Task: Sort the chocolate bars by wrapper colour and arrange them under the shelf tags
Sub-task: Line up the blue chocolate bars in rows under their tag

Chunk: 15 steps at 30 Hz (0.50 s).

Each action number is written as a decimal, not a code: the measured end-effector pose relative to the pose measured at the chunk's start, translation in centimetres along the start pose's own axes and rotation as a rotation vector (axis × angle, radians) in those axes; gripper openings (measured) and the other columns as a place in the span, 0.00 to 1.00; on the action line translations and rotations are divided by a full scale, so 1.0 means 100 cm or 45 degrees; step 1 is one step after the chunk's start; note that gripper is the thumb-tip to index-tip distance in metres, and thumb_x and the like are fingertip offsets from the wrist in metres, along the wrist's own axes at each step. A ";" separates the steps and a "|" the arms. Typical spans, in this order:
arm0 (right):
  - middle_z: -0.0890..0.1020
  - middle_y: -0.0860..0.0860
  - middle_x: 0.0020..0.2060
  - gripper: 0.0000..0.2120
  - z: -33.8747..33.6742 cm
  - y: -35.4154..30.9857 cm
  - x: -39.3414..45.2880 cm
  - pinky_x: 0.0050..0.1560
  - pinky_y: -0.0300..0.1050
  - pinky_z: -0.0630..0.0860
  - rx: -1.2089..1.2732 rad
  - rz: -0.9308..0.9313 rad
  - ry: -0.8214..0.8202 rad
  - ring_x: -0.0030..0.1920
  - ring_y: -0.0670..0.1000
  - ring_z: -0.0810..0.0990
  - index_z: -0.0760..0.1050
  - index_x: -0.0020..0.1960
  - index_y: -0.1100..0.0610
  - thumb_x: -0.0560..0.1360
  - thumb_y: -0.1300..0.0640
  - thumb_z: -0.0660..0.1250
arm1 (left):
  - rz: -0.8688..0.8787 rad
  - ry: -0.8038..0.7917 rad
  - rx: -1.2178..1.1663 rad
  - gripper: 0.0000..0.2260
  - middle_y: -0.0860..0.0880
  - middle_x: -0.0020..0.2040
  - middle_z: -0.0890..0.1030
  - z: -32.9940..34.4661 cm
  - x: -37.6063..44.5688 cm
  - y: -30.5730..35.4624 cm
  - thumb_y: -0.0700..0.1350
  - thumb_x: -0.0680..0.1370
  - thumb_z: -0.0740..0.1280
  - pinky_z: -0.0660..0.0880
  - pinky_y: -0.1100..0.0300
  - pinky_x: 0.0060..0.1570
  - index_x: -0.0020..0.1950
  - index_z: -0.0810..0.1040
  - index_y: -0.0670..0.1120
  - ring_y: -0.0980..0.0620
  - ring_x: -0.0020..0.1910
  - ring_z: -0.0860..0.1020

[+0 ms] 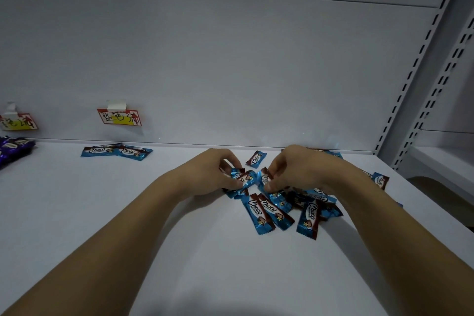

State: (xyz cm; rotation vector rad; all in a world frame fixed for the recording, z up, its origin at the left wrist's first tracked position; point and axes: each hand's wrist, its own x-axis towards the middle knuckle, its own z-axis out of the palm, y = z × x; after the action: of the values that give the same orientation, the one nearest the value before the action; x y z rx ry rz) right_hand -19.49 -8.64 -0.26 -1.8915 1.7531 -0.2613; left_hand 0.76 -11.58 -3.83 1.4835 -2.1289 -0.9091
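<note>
A loose pile of blue "Choco" bars (279, 209) lies on the white shelf (128, 200) at centre right. My left hand (214, 170) pinches blue bars (242, 179) at the pile's left side. Close beside it, my right hand (289, 168) pinches another blue bar (264, 178). Two blue bars (116, 152) lie side by side under the middle shelf tag (119, 117). Purple bars (14, 147) sit at the far left under another tag (18, 120).
A single blue bar (256, 158) lies behind my hands near the back wall. More blue bars (381, 179) lie to the right of my right wrist. Slotted shelf uprights (415, 79) rise at the right, beyond the shelf's right end.
</note>
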 end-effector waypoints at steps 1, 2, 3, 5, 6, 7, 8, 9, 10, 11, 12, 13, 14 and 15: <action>0.83 0.47 0.38 0.07 -0.001 0.001 0.001 0.36 0.40 0.73 0.048 -0.021 0.038 0.38 0.45 0.79 0.82 0.43 0.51 0.70 0.50 0.76 | 0.035 0.008 -0.061 0.11 0.53 0.46 0.81 0.001 0.000 0.000 0.46 0.73 0.74 0.77 0.64 0.42 0.50 0.75 0.57 0.56 0.43 0.79; 0.83 0.49 0.37 0.06 -0.002 0.002 0.002 0.36 0.41 0.74 0.089 -0.041 0.092 0.37 0.46 0.80 0.81 0.42 0.52 0.71 0.51 0.75 | 0.069 0.027 -0.111 0.12 0.53 0.44 0.82 0.003 0.001 0.000 0.44 0.73 0.74 0.78 0.64 0.42 0.50 0.75 0.58 0.55 0.42 0.81; 0.82 0.49 0.37 0.05 -0.002 0.004 0.003 0.37 0.42 0.76 0.137 -0.056 0.151 0.38 0.48 0.80 0.80 0.42 0.52 0.73 0.52 0.73 | 0.100 0.064 -0.150 0.13 0.53 0.44 0.82 0.003 0.001 0.001 0.43 0.73 0.74 0.79 0.65 0.40 0.49 0.75 0.59 0.54 0.41 0.82; 0.82 0.49 0.40 0.04 -0.001 0.006 0.006 0.39 0.45 0.79 0.247 -0.083 0.243 0.42 0.51 0.82 0.77 0.44 0.49 0.75 0.54 0.71 | 0.148 0.182 -0.215 0.15 0.54 0.46 0.80 0.004 0.003 0.001 0.41 0.74 0.72 0.78 0.68 0.36 0.48 0.75 0.62 0.56 0.40 0.82; 0.82 0.49 0.42 0.04 0.001 0.007 0.007 0.38 0.44 0.79 0.283 -0.104 0.273 0.41 0.51 0.82 0.75 0.45 0.48 0.76 0.54 0.70 | 0.169 0.235 -0.248 0.16 0.55 0.47 0.79 0.003 0.004 0.001 0.41 0.75 0.72 0.77 0.69 0.34 0.47 0.74 0.63 0.58 0.39 0.82; 0.83 0.49 0.42 0.04 0.004 0.008 0.009 0.35 0.42 0.76 0.286 -0.126 0.293 0.38 0.49 0.81 0.74 0.46 0.47 0.76 0.53 0.70 | 0.186 0.272 -0.278 0.16 0.55 0.47 0.79 0.003 0.005 0.000 0.40 0.75 0.72 0.76 0.70 0.32 0.47 0.74 0.63 0.60 0.38 0.81; 0.83 0.49 0.43 0.04 0.006 0.009 0.011 0.33 0.40 0.73 0.264 -0.142 0.302 0.36 0.47 0.79 0.74 0.47 0.47 0.77 0.53 0.69 | 0.193 0.295 -0.302 0.17 0.56 0.46 0.78 0.003 0.006 -0.001 0.40 0.75 0.72 0.75 0.71 0.31 0.48 0.73 0.63 0.62 0.37 0.81; 0.83 0.48 0.43 0.05 0.008 0.009 0.012 0.33 0.39 0.71 0.233 -0.147 0.302 0.36 0.45 0.79 0.73 0.48 0.47 0.77 0.53 0.69 | 0.187 0.309 -0.322 0.17 0.57 0.46 0.78 0.004 0.006 -0.002 0.40 0.75 0.72 0.75 0.71 0.31 0.48 0.73 0.63 0.63 0.37 0.81; 0.82 0.48 0.44 0.07 0.009 0.010 0.014 0.34 0.39 0.71 0.204 -0.140 0.294 0.38 0.45 0.79 0.72 0.50 0.47 0.76 0.53 0.70 | 0.175 0.320 -0.343 0.17 0.58 0.45 0.78 0.004 0.007 -0.003 0.40 0.74 0.72 0.76 0.70 0.31 0.49 0.73 0.62 0.61 0.37 0.81; 0.81 0.47 0.44 0.08 0.010 0.010 0.015 0.35 0.39 0.72 0.179 -0.124 0.286 0.41 0.46 0.79 0.72 0.51 0.47 0.75 0.53 0.71 | 0.164 0.330 -0.358 0.17 0.59 0.45 0.78 0.005 0.008 -0.003 0.40 0.74 0.72 0.76 0.70 0.31 0.49 0.72 0.62 0.59 0.37 0.82; 0.80 0.47 0.44 0.10 0.011 0.011 0.016 0.36 0.40 0.73 0.161 -0.103 0.280 0.42 0.46 0.80 0.72 0.51 0.47 0.75 0.53 0.72 | 0.158 0.343 -0.366 0.17 0.59 0.45 0.79 0.005 0.010 -0.004 0.40 0.74 0.72 0.76 0.70 0.31 0.48 0.73 0.61 0.58 0.37 0.82; 0.80 0.47 0.44 0.10 0.010 0.011 0.016 0.37 0.40 0.74 0.159 -0.083 0.280 0.42 0.46 0.80 0.73 0.50 0.48 0.74 0.53 0.73 | 0.155 0.357 -0.374 0.16 0.59 0.45 0.79 0.005 0.010 -0.005 0.39 0.74 0.72 0.76 0.70 0.31 0.47 0.73 0.61 0.57 0.38 0.82; 0.81 0.48 0.42 0.09 0.009 0.013 0.017 0.37 0.40 0.75 0.180 -0.071 0.287 0.42 0.46 0.80 0.74 0.48 0.50 0.73 0.53 0.74 | 0.153 0.373 -0.386 0.16 0.59 0.46 0.79 0.005 0.011 -0.006 0.39 0.75 0.72 0.76 0.70 0.31 0.46 0.73 0.61 0.57 0.39 0.82; 0.81 0.48 0.40 0.07 0.009 0.014 0.018 0.37 0.39 0.75 0.225 -0.066 0.300 0.40 0.46 0.80 0.76 0.45 0.51 0.72 0.54 0.74 | 0.147 0.389 -0.398 0.16 0.59 0.45 0.80 0.004 0.012 -0.008 0.39 0.75 0.72 0.76 0.70 0.31 0.45 0.74 0.61 0.57 0.40 0.82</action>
State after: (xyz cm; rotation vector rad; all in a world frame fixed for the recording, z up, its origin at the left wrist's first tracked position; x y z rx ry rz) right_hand -20.05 -10.20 -2.09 -1.8394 1.7652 -0.6603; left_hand 0.54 -12.77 -4.74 1.2393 -1.7430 -0.8640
